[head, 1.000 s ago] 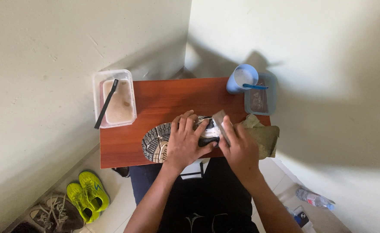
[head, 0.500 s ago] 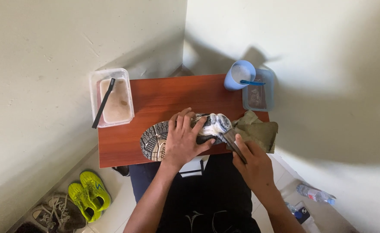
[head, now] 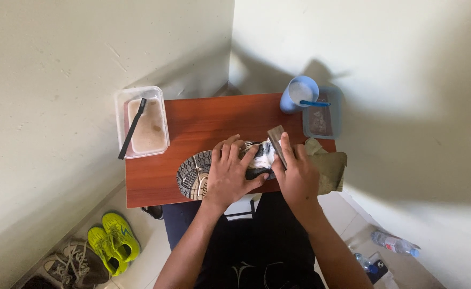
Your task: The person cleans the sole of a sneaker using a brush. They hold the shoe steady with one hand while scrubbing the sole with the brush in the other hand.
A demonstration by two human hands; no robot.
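A sneaker [head: 203, 172] is laid on its side near the front edge of a small red-brown table [head: 208, 120], its patterned sole turned toward 9 o'clock. The left hand [head: 229, 174] is pressed flat over the shoe's middle, fingers spread, pinning it down. The right hand [head: 298, 174] is closed around a brush [head: 277, 143], whose grey end is raised toward 12 o'clock; its lower end is set against the sneaker's foam-covered toe part. An olive cloth [head: 330, 168] is draped over the table's edge at 3 o'clock of the right hand, touching it.

At 10 o'clock of the shoe, a clear tub of cloudy water [head: 142, 127] is seen with a black stick resting across it. At 1 o'clock, a blue cup [head: 298, 93] and a blue-lidded box [head: 323, 115] are placed side by side. Yellow-green sneakers [head: 112, 243] are left on the floor at 7 o'clock.
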